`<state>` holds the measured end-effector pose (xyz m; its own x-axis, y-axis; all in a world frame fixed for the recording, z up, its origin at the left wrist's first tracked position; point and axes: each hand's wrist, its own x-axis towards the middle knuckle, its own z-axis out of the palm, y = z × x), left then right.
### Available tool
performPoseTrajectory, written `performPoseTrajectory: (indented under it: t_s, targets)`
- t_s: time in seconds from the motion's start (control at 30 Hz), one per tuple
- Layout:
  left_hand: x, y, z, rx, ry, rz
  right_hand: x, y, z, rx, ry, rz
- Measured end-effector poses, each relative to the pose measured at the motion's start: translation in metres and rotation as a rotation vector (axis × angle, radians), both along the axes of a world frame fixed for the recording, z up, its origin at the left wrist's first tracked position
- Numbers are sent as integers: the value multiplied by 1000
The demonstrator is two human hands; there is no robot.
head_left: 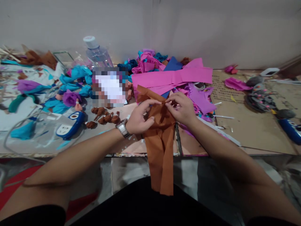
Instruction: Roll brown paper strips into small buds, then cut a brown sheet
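A long strip of brown crepe paper (160, 138) hangs in folds from the worktop over its front edge towards my lap. At the strip's upper part, my right hand (182, 108) pinches the paper between thumb and fingers. My left hand (141, 117), with a metal watch (123, 128) on its wrist, reaches in from the other side. Its index fingertip touches the paper beside my right fingertips, while its thumb stands apart from the fingers. Just behind the hands lie pink crepe paper strips (172, 77). Small brown twisted paper pieces (109, 118) rest left of my left hand.
A clear bottle (98, 55) stands at the back left behind a blurred-out patch. Blue glue guns (70, 125) lie at both sides. Purple and blue paper flowers (71, 98) crowd the left; cardboard (235, 125) and a dark coil (260, 99) lie right. A wall rises behind.
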<state>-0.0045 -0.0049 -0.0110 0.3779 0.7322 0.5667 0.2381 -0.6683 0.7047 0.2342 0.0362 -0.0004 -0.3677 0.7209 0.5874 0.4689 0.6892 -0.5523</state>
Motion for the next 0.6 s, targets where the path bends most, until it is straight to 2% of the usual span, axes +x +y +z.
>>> performPoseTrajectory:
  t_s: [0.1,0.27,0.43,0.5,0.6]
  targets:
    - [0,0,0,0,18,-11,1,-1,1,-22,0,-5]
    - [0,-1,2,3,9,-9,0,-5,5,-6,-54,74]
    - [-1,-2,5,-12,79,21,-2,-3,3,10,-41,13]
    - [-1,-2,5,-13,88,15,-2,-2,1,-36,22,-15]
    - [-1,-3,6,-6,71,-4,-3,3,-2,-230,226,-54]
